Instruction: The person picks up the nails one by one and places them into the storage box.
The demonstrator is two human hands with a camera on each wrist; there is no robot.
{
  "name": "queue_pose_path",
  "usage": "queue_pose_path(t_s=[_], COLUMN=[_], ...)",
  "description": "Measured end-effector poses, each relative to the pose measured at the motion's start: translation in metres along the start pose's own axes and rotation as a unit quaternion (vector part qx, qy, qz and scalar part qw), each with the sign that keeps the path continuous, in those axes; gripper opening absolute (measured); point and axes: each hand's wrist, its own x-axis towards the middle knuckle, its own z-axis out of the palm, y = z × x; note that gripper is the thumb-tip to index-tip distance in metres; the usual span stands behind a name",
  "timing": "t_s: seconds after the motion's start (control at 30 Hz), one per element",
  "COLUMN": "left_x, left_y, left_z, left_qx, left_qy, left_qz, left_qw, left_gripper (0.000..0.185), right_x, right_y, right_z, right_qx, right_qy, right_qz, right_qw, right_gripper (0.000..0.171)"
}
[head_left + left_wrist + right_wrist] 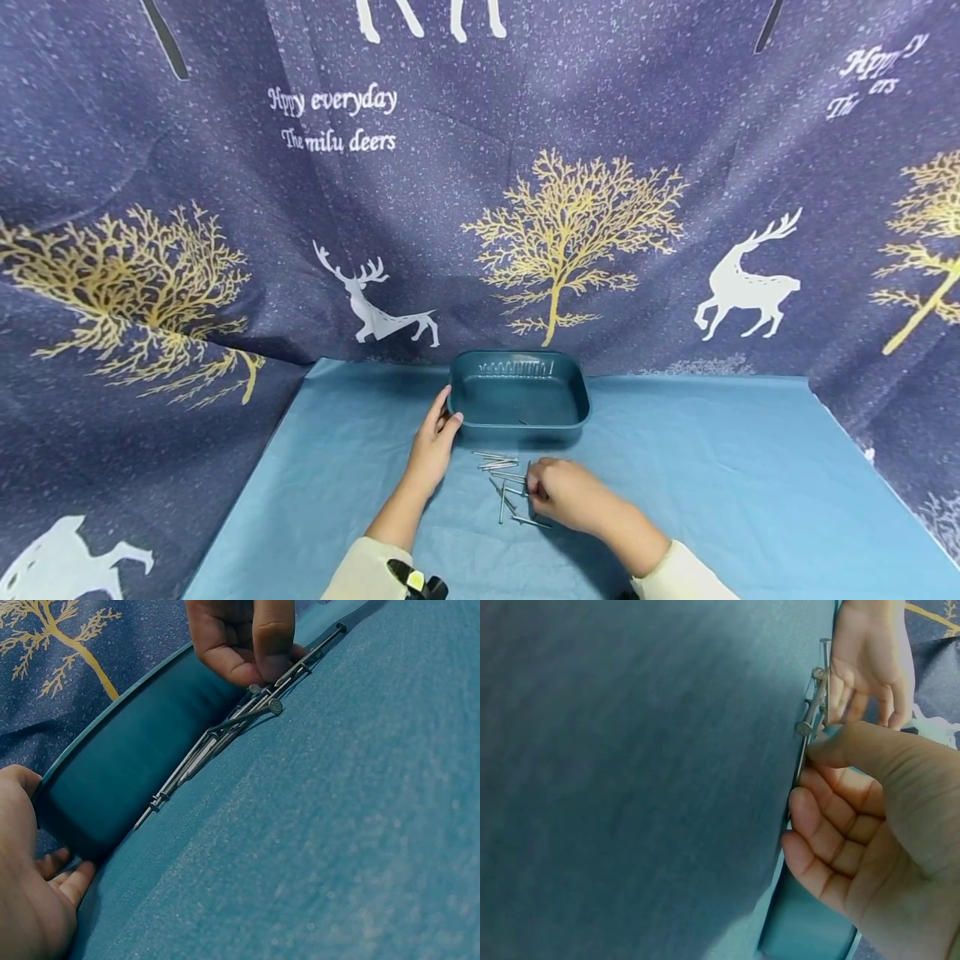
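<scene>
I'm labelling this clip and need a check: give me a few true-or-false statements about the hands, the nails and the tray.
1. The left hand touches the dark teal plastic tray at its left end. True.
2. The thin steel nails lie heaped inside the tray. False: they lie on the blue tablecloth in front of it.
3. The right hand is at the nails, fingertips on one. True.
4. The tray is round. False: it is rectangular with rounded corners.

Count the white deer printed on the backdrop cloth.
4: one left of the tray, one at right, one partly cut off at bottom left, and legs only at the top edge. Others may lie out of frame.
</scene>
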Motion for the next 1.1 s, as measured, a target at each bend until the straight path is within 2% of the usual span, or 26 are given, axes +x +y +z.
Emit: queue_pose_path(t_s=[0.5, 1.1], left_x=[0.0013, -0.0002], left_y=[-0.0008, 0.0028], left_z=[0.0015, 0.0009], left_qx=[0.001, 0.011], left_qy=[0.000, 0.002], left_qz=[-0.011, -0.017], left_qw=[0.9999, 0.9998], left_gripper=[0.059, 0.059], right_x=[-0.0020, -0.0025], right_y=[0.0016, 0.0031], right_z=[-0.0009, -0.0076], right_qx=[-0.003, 0.004], right_qy=[0.020, 0.012], right_qz=[0.002, 0.043], right_qw=[1.000, 0.999], right_gripper=[0.017, 0.010])
